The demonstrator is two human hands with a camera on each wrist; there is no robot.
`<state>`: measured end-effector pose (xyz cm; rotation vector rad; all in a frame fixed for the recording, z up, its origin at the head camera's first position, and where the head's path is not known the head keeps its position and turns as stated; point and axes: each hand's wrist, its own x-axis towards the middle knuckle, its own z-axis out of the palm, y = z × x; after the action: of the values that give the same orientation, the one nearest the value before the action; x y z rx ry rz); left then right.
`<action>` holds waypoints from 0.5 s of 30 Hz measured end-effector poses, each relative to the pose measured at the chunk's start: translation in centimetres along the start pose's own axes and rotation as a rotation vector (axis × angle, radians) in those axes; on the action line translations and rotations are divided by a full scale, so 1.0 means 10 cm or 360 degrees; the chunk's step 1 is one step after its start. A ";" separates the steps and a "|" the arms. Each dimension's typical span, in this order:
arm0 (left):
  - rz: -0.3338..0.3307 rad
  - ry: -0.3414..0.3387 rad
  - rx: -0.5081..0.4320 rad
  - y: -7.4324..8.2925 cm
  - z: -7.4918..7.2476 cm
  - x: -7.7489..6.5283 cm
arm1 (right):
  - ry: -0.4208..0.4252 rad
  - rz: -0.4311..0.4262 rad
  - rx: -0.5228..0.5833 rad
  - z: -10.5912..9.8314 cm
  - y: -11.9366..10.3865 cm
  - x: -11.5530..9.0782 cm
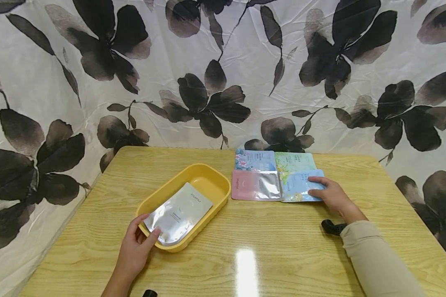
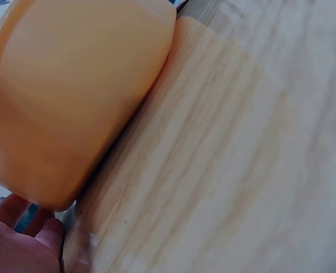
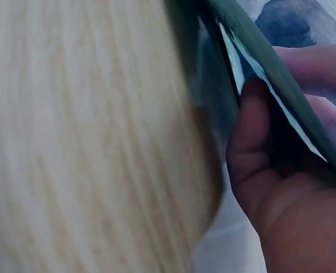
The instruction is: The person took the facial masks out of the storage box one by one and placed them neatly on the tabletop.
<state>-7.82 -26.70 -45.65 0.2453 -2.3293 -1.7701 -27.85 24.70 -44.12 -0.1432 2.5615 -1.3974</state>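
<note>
My left hand (image 1: 131, 249) grips the near-left end of a yellow plastic basket (image 1: 208, 181), fingers and thumb at its rim. Inside the basket a white-and-silver sheet-mask packet (image 1: 180, 212) lies flat and slanted. On the right, my right hand (image 1: 336, 198) pinches the right edge of a light blue sheet-mask packet (image 1: 299, 187); the right wrist view shows my thumb (image 3: 253, 128) on one side of a packet edge and fingers on the other. Beside it lie a pink-and-silver packet (image 1: 250, 185), a blue floral packet (image 1: 255, 161) and a green packet (image 1: 296, 161).
Everything stands on a wood-grain table (image 1: 282, 247). The packets by my right hand lie in two rows near the back edge. Behind the table hangs a white cloth (image 1: 267, 82) with dark flowers. A black wrist device (image 1: 332, 227) sits by my right sleeve.
</note>
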 end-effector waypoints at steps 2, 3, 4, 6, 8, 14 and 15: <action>0.0000 0.0001 0.0005 0.00 0.00 0.00 | 0.0007 -0.0013 -0.0014 0.01 0.00 0.00; 0.0002 0.0001 0.0007 0.00 0.00 0.00 | 0.0010 -0.0017 -0.0017 0.01 0.00 0.00; 0.0005 0.0002 0.0012 0.00 0.00 0.00 | 0.0016 -0.0020 -0.0009 0.02 0.00 0.00; 0.0005 0.0007 0.0019 0.00 0.00 0.00 | 0.0031 -0.0027 -0.0008 0.04 0.00 -0.01; 0.0002 0.0014 0.0025 0.00 0.00 0.00 | 0.0064 -0.0036 -0.0001 0.05 0.00 -0.01; 0.0009 0.0012 0.0016 0.01 0.00 0.00 | 0.0210 -0.0035 0.0016 0.07 0.01 -0.01; 0.0008 0.0009 0.0013 0.00 0.00 0.00 | 0.0224 -0.0033 0.0034 0.06 0.02 -0.01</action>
<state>-7.81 -26.67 -45.64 0.2453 -2.3319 -1.7553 -27.59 24.27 -44.58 -0.0705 2.6638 -1.4917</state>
